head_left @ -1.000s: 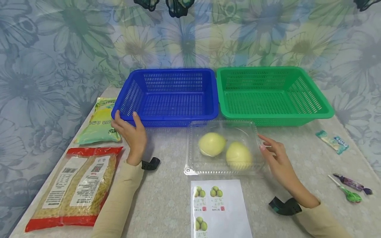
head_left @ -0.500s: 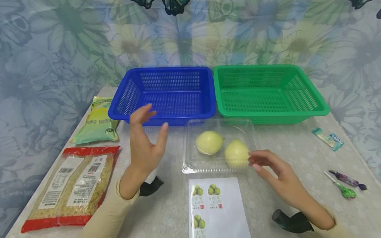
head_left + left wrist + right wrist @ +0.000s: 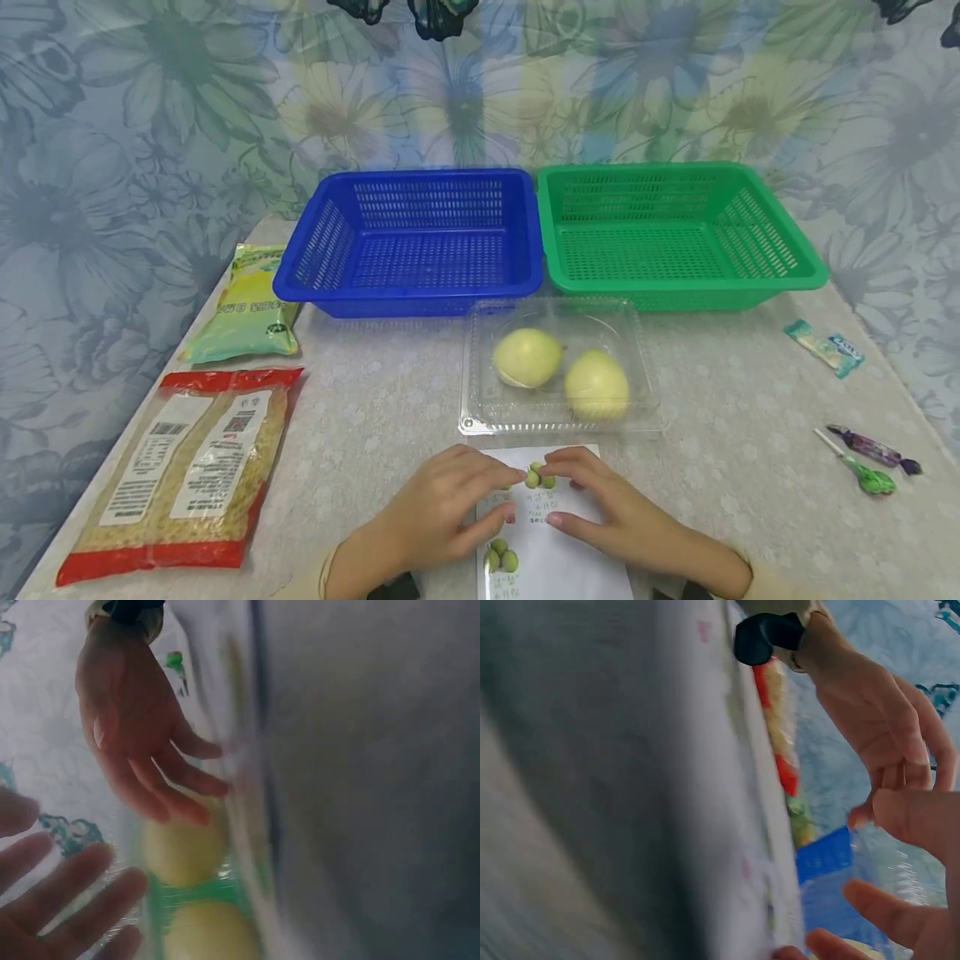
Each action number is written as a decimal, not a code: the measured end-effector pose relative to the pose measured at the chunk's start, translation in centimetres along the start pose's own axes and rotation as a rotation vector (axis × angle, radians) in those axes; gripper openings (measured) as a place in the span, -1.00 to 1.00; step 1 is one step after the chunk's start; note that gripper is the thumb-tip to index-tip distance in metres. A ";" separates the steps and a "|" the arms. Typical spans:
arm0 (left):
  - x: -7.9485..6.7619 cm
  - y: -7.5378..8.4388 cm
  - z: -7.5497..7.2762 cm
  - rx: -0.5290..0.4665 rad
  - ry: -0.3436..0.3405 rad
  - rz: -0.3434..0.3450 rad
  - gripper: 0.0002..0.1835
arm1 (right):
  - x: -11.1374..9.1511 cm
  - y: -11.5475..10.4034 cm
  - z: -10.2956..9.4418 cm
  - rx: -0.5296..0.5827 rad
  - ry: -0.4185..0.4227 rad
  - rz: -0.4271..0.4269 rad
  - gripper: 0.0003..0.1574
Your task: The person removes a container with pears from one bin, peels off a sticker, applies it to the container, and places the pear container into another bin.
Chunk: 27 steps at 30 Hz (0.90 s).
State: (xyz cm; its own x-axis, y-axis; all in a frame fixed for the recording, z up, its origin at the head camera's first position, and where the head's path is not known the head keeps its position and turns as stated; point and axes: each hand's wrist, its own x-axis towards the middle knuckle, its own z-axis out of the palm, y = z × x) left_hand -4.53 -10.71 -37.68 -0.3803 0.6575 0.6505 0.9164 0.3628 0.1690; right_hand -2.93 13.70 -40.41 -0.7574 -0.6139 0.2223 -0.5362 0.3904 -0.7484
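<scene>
My left hand (image 3: 450,504) and right hand (image 3: 611,508) are over a white sheet (image 3: 577,558) printed with small green fruit pictures and writing. Their fingers are loosely bent and point toward each other, with a gap between and nothing held. The left fingertips overlap a picture near the sheet's top left. In the left wrist view the right hand (image 3: 142,727) hangs with fingers spread; the right wrist view shows the left hand (image 3: 885,727) likewise. Just beyond the sheet is a clear plastic box (image 3: 480,400) with two pale yellow-green pears (image 3: 527,358) inside, its lid down.
A blue basket (image 3: 420,293) and a green basket (image 3: 675,287) stand side by side behind the box. At left lie a red-edged grain bag (image 3: 180,467) and a yellow-green packet (image 3: 247,317). At right are a teal wrapper (image 3: 825,348), purple candy (image 3: 873,447) and green lollipop (image 3: 870,477).
The left hand has left the blue basket's front corner and moved right and nearer to the sheet. The right hand has come from the box's right side down to the sheet.
</scene>
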 end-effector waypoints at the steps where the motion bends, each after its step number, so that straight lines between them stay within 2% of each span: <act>1: -0.5 0.1 0.3 0.007 -0.042 -0.045 -0.69 | 0.0 0.2 0.4 -0.033 0.020 -0.003 -0.49; 7: -2.2 0.4 1.4 0.126 -0.344 -0.378 -0.25 | -0.1 0.9 2.0 -0.170 0.086 -0.018 -0.34; 9: -2.6 0.4 1.7 0.155 -0.421 -0.446 -0.12 | 0.0 1.1 2.2 -0.191 0.088 -0.023 -0.31; 11: -2.8 0.5 2.0 0.160 -0.461 -0.483 -0.02 | 0.1 1.2 2.4 -0.207 0.088 -0.028 -0.29; 14: -2.8 0.6 2.4 0.174 -0.472 -0.497 0.07 | 0.1 1.2 2.5 -0.231 0.090 -0.010 -0.25; 18: -2.7 0.8 2.7 0.157 -0.437 -0.531 0.14 | 0.1 1.0 2.5 -0.246 0.091 0.016 -0.22; 27: -2.2 1.1 2.9 0.043 -0.361 -0.640 0.20 | 0.3 0.8 2.7 -0.275 0.109 0.037 -0.20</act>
State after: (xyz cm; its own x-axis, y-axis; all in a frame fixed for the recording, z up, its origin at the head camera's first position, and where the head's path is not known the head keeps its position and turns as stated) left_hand -3.07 -9.81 -41.04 -0.8636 0.4817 0.1491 0.4982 0.7695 0.3996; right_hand -2.55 11.95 -42.64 -0.8061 -0.5241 0.2749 -0.5768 0.5919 -0.5630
